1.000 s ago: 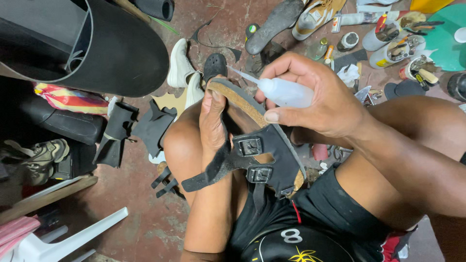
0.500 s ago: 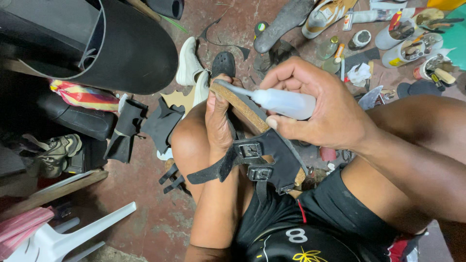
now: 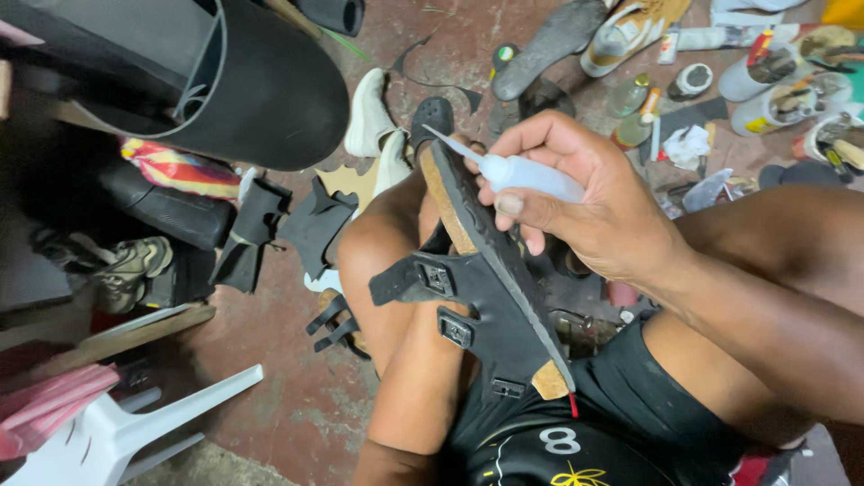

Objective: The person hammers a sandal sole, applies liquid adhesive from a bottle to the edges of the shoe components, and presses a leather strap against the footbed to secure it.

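Sandal (image 3: 490,306): black, flat rubber sole edge-up, cork-coloured footbed, buckled straps hanging left. It rests tilted on the person's lap, between the knees. Left hand (image 3: 430,193) mostly hidden behind the toe end; cannot tell how its fingers close, though it supports the sandal there. Right hand (image 3: 585,202) wraps closed around a small translucent squeeze bottle (image 3: 526,173), soft plastic, slim nozzle pointing at the sole's toe edge.

Floor (image 3: 288,378): worn reddish concrete, stained, littered with black rubber scraps (image 3: 315,229). Large black cylinder (image 3: 243,85) upper left, smooth, matte. White plastic chair (image 3: 135,423) lower left. Loose soles, small jars and cups (image 3: 774,90) upper right.
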